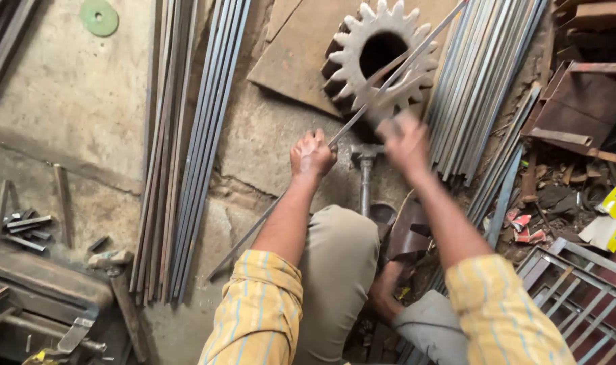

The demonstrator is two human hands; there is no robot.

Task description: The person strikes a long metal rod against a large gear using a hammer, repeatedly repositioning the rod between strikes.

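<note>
Both arms reached forward and away from the body, sleeves of yellow striped cloth pushed back to the elbows, forearms bare. The left hand (pixel 312 155) was curled into a tight fist, knuckles up, thumb side toward the other hand. The right hand (pixel 404 140) lay a little farther forward and just beside it, blurred, its fingers bent in a loose grip with the back of the hand upward. Both wrists were nearly straight.
</note>
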